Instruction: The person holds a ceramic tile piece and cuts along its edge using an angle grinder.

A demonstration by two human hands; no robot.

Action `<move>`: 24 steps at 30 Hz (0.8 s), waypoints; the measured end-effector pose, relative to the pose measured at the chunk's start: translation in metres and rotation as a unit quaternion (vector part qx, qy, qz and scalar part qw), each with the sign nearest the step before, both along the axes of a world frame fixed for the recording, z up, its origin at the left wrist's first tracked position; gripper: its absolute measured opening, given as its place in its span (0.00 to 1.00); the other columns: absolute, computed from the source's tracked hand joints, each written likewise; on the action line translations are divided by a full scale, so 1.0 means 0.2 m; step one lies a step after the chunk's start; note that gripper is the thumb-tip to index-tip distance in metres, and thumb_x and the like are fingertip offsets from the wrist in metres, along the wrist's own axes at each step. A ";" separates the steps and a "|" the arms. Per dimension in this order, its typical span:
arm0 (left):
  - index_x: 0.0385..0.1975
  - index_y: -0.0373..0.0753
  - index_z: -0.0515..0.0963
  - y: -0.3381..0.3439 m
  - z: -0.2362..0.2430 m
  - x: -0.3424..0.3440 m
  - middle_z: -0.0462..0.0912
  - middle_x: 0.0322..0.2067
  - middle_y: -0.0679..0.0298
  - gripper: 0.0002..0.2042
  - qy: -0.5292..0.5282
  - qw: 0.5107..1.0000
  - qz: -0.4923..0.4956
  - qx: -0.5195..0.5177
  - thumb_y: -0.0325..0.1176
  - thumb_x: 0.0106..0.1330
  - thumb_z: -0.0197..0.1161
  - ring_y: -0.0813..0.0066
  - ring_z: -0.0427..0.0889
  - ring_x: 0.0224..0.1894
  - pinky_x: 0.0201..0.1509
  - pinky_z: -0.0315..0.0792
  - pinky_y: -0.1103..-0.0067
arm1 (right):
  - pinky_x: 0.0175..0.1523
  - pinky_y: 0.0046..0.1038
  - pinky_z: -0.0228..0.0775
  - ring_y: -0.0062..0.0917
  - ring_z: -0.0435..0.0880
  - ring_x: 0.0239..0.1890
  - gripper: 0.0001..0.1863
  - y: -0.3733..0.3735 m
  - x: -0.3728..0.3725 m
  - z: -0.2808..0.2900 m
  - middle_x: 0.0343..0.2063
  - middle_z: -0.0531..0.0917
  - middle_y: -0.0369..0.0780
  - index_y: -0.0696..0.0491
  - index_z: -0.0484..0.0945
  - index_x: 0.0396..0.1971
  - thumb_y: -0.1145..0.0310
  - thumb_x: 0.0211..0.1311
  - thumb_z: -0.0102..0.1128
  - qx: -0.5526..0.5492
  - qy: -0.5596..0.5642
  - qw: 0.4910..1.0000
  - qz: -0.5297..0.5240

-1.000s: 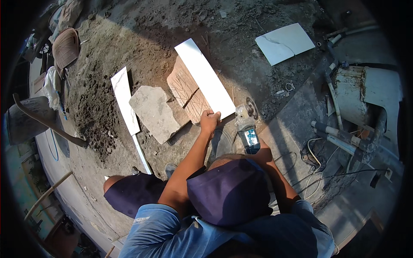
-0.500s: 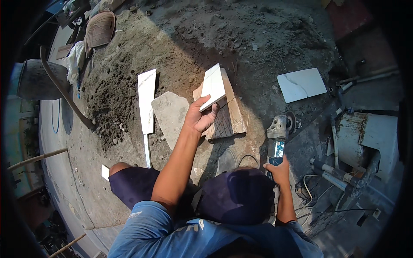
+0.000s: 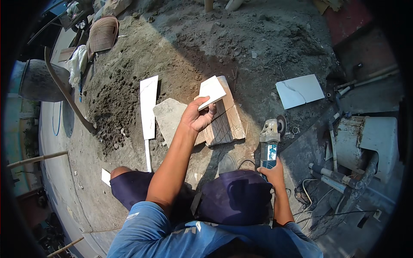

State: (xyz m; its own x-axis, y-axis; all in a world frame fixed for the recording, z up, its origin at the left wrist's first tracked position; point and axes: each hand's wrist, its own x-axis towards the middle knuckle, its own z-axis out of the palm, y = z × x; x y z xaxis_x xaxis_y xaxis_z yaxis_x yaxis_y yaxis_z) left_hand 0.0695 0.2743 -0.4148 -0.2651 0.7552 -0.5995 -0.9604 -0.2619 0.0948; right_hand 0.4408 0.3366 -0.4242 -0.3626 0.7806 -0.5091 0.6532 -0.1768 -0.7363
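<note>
My left hand (image 3: 198, 115) pinches the lower edge of a white tile piece (image 3: 212, 91), thumb on top and fingers beneath. The piece is held tilted over a brown slab (image 3: 220, 124) with criss-cross lines, which lies on the ground. At my right, my right hand (image 3: 274, 170) is wrapped round the body of a blue angle grinder (image 3: 269, 144). Its grey head points away from me, and the cutting disc (image 3: 281, 125) stands on its right side. Whether the disc turns cannot be seen. A flat grey stone slab (image 3: 170, 117) lies left of the brown one.
A long white tile strip (image 3: 149, 107) lies on the left, a larger veined white tile (image 3: 300, 91) on the right. Beyond are loose soil (image 3: 114, 107) and a woven hat (image 3: 103, 33). Pipes (image 3: 331, 176), cables and a white basin-like object (image 3: 376, 142) crowd the right side.
The tile piece in my left hand has tipped flatter and come slightly lower. My right hand has shifted the grinder a little to the left. The whole view has shifted slightly.
</note>
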 end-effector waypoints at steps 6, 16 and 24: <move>0.49 0.21 0.66 0.02 0.02 0.01 0.76 0.42 0.45 0.16 -0.004 1.000 -0.003 -0.018 0.19 0.63 0.58 0.61 0.81 0.32 0.29 0.84 0.80 | 0.44 0.28 0.74 0.25 0.82 0.34 0.29 0.00 0.00 -0.01 0.33 0.84 0.40 0.59 0.76 0.44 0.70 0.35 0.73 -0.008 0.015 1.000 -0.004; 0.50 0.24 0.67 0.02 0.01 0.02 0.74 0.45 0.45 0.16 -0.010 1.000 -0.015 -0.006 0.20 0.63 0.59 0.61 0.81 0.35 0.30 0.84 0.81 | 0.43 0.27 0.74 0.24 0.82 0.34 0.29 0.02 -0.02 0.03 0.34 0.83 0.39 0.59 0.76 0.44 0.73 0.35 0.73 -0.018 -0.003 1.000 0.003; 0.50 0.34 0.72 -0.42 0.48 -0.02 0.79 0.41 0.61 0.16 0.235 0.968 -0.064 -0.065 0.29 0.64 0.64 0.74 0.80 0.37 0.29 0.77 0.80 | 0.43 0.28 0.74 0.24 0.81 0.35 0.29 0.03 -0.11 0.04 0.37 0.83 0.40 0.58 0.75 0.45 0.75 0.36 0.74 -0.043 -0.014 0.998 0.038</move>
